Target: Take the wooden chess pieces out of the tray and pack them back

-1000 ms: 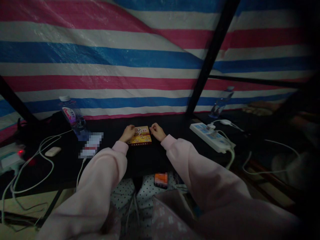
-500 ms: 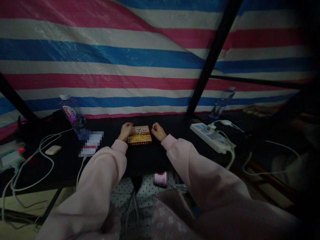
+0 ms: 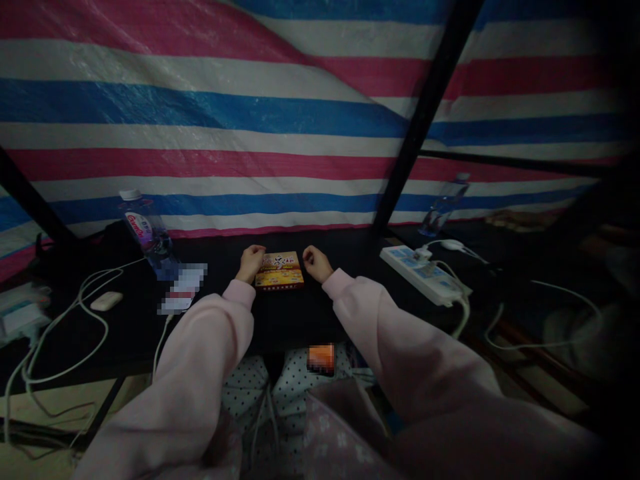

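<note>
A small yellow and dark red printed box (image 3: 280, 270) lies flat on the black table in front of me. At its left edge rests my left hand (image 3: 250, 263), fingers curled in and closed, with the fingertips close to or touching the box's upper left corner. My right hand (image 3: 317, 263) is curled into a loose fist just off the box's right edge. Nothing shows in either hand. Both wrists come out of pale pink sleeves and rest on the tabletop.
Left stand a labelled bottle (image 3: 145, 233), a blurred-out phone (image 3: 183, 289) on a cable and a small white case (image 3: 107, 301). To the right are a power strip (image 3: 425, 275) with plugs and another bottle (image 3: 444, 205). A striped sheet (image 3: 225, 133) hangs behind the table.
Both hands and the box stay in place. The pixelated patch near my lap has turned from pink to orange, and the red light at far left no longer shows.
</note>
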`<state>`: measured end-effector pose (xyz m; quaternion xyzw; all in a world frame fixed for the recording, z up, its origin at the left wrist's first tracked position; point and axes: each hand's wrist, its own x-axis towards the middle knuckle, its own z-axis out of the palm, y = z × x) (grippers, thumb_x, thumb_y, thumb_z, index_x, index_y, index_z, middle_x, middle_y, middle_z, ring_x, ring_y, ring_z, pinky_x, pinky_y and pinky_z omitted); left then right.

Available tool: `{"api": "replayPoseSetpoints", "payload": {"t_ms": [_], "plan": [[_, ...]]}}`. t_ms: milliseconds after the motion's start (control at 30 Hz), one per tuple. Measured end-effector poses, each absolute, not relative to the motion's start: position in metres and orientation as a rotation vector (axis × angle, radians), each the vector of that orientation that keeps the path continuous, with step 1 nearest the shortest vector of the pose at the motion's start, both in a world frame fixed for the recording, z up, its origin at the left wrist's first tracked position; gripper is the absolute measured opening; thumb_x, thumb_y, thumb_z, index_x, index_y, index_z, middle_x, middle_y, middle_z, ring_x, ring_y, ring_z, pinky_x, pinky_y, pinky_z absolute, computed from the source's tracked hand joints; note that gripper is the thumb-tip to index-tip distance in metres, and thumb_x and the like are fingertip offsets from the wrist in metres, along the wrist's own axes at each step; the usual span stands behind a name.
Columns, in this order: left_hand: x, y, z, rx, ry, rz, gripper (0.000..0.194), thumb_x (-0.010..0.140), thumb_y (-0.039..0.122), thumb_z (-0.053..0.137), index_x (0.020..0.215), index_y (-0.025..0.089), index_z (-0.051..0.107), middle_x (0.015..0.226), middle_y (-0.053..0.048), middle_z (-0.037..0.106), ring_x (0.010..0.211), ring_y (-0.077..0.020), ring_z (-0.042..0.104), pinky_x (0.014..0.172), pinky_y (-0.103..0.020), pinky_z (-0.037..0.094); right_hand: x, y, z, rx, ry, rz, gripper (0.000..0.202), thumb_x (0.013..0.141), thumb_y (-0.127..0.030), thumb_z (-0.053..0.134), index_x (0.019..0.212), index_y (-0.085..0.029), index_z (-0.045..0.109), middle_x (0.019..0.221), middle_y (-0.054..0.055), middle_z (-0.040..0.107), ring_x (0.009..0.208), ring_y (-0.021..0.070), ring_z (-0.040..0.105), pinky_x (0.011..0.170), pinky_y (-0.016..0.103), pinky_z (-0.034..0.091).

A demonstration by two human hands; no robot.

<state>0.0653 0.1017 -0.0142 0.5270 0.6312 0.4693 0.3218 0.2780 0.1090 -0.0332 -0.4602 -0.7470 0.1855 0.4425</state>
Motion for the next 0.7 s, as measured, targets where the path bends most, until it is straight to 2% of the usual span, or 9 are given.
{"api": "replayPoseSetpoints", "payload": {"t_ms": [367, 700], "plan": [[0.0629, 0.104, -0.0183, 1.438, 1.669, 1.246, 0.028, 0.085, 0.038, 0.053, 0.097, 0.013, 0.06, 0.098, -0.005, 0.063, 0.09, -0.0168, 0.059, 0.081, -0.039, 0.048, 0.2782, 0.105, -0.0296, -1.178, -1.868, 0.47, 0.017, 0.055, -0.004, 0.043, 0.061, -0.02, 0.043, 0.061, -0.003, 0.047, 0.056, 0.0111, 0.043, 0.055, 0.023, 0.035], [0.0638, 0.1014, -0.0156, 1.592, 1.716, 1.187, 0.028, 0.085, 0.038, 0.051, 0.096, 0.013, 0.06, 0.095, -0.005, 0.064, 0.088, -0.0165, 0.06, 0.08, -0.038, 0.048, 0.2798, 0.1052, -0.0296, -1.185, -1.92, 0.302, 0.021, 0.052, -0.001, 0.041, 0.06, -0.02, 0.044, 0.064, 0.0, 0.044, 0.062, 0.0137, 0.043, 0.058, 0.025, 0.034]]}}
